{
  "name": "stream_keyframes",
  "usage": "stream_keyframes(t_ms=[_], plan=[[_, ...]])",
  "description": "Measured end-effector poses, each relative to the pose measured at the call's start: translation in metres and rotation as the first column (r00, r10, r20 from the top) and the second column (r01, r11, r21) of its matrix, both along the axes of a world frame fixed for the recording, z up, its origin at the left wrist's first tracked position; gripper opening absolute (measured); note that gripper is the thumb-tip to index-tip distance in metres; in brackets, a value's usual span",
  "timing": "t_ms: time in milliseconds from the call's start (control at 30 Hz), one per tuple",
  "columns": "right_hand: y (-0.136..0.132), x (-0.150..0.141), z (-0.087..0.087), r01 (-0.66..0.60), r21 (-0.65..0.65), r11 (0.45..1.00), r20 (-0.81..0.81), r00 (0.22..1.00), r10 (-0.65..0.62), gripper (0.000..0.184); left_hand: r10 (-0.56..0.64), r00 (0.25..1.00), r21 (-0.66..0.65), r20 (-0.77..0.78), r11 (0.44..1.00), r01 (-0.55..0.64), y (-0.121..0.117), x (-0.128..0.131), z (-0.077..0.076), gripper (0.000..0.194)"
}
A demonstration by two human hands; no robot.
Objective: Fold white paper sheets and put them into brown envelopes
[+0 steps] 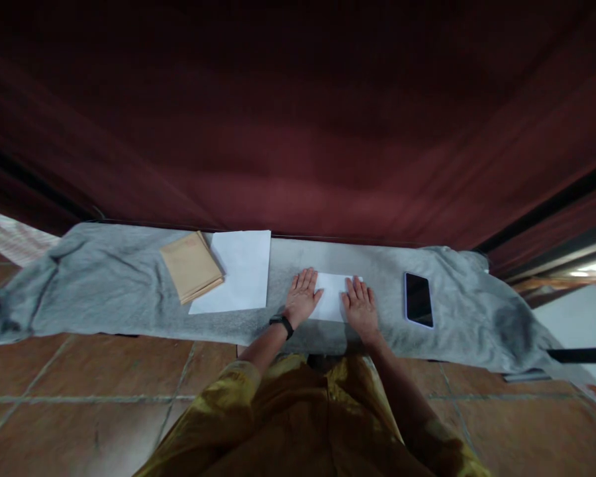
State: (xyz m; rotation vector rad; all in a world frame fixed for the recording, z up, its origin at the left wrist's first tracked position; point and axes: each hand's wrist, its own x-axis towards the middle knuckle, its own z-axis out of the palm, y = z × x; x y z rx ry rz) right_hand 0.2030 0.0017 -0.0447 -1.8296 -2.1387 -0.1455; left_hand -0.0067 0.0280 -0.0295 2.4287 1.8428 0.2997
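A small white sheet of paper (330, 298), possibly folded, lies flat on the grey cloth (298, 255) in front of me. My left hand (302, 295) rests flat on its left end, fingers stretched out. On its right end my right hand (359, 305) lies flat too, with the fingers extended. Neither hand grips anything; both press on or touch the paper from above. To the left are larger white sheets (241, 271), partly under a stack of brown paper envelopes (191, 265).
A phone (418, 299) with a dark screen lies on the cloth right of my right hand. Behind the cloth-covered surface hangs a dark red curtain (298, 165). Tiled floor (114, 371) shows below. A white panel (579, 324) stands at the far right.
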Motion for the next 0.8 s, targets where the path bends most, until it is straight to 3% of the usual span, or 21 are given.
stream_keyframes(t_ms=[167,333,567,700,767,800], plan=[[0.004,-0.020,0.005,0.036,-0.010,0.999,-0.022,0.999,-0.036,0.052,0.015,1.000,0.014,-0.013,1.000,-0.015,-0.002,-0.002,-0.001,0.064],[0.000,-0.048,0.004,-0.059,0.004,0.998,-0.045,0.997,0.059,0.051,0.006,1.000,0.014,-0.014,1.000,-0.006,-0.002,-0.001,0.000,0.063],[-0.018,-0.014,0.001,-0.001,0.004,1.000,-0.014,1.000,0.002,0.053,0.102,0.994,0.030,0.040,0.994,-0.103,-0.008,-0.014,0.000,0.064],[-0.025,0.001,0.000,0.045,0.000,0.999,0.001,0.999,-0.045,0.055,0.198,0.957,-0.046,0.210,0.980,-0.193,-0.019,-0.020,0.001,0.060],[-0.026,0.002,-0.001,0.043,0.000,0.999,-0.004,0.999,-0.043,0.056,0.273,0.885,-0.137,0.376,0.962,-0.238,-0.025,-0.017,0.003,0.058],[-0.026,0.002,-0.001,0.042,0.000,0.999,-0.009,0.999,-0.042,0.056,0.320,0.809,-0.201,0.494,0.947,-0.253,-0.028,-0.015,0.005,0.055]])
